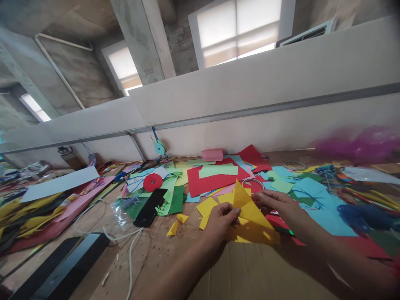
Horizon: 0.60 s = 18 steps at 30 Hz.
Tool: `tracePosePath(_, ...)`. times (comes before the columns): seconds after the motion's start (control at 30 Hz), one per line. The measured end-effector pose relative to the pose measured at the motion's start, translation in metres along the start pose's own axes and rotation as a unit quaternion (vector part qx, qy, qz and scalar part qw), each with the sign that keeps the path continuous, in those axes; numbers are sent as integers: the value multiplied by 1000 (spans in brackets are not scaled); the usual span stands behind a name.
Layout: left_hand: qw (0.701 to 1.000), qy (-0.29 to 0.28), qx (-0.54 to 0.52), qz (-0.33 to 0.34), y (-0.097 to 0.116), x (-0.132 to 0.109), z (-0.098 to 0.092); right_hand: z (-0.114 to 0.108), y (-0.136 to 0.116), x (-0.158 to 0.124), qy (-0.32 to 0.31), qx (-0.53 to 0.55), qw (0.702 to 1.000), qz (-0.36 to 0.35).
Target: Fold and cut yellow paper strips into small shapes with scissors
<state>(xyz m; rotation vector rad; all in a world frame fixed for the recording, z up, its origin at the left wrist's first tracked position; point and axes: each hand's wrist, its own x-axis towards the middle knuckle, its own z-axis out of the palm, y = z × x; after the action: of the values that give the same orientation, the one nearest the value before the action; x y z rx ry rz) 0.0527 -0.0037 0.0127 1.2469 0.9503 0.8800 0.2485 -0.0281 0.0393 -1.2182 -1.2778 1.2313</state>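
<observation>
A yellow paper [252, 218], folded into a triangular shape with a point at the top, is held up over the near part of the table. My left hand [223, 220] pinches its left side between thumb and fingers. On the other side, my right hand [273, 204] is beside the paper's upper right edge, its fingers bent; whether they grip the paper is hard to make out. More yellow paper [208, 206] lies behind my left hand, and small yellow scraps [173, 228] rest to its left.
A black phone [150, 208] with a white cable [130, 258] lies left of my hands. Red sheets [195, 180], blue sheets [328, 208] and a red paper disc [153, 182] spread behind. A long black box [70, 266] sits at the near left; cardboard [250, 271] lies below my hands.
</observation>
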Motion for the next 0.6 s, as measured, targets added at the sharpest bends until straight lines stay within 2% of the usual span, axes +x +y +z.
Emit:
tracePosePath(0.17, 1000, -21, 9, -10, -2, 0, -4, 6, 3, -5, -7, -39, 999, 24)
tracePosePath(0.27, 999, -38, 15, -17, 0, 0, -7, 7, 4, -6, -14, -49, 999, 16)
tracePosePath(0.33, 999, -38, 8, -23, 0, 1, -8, 5, 4, -5, -22, -54, 998, 1)
tracePosePath(0.47, 998, -7, -42, -42, -3, 4, -11, -2, 1, -4, -1, -85, 995, -43)
tracePosePath(0.6, 994, -6, -95, -50, -9, 8, -14, -5, -1, -6, -30, -191, 974, -119)
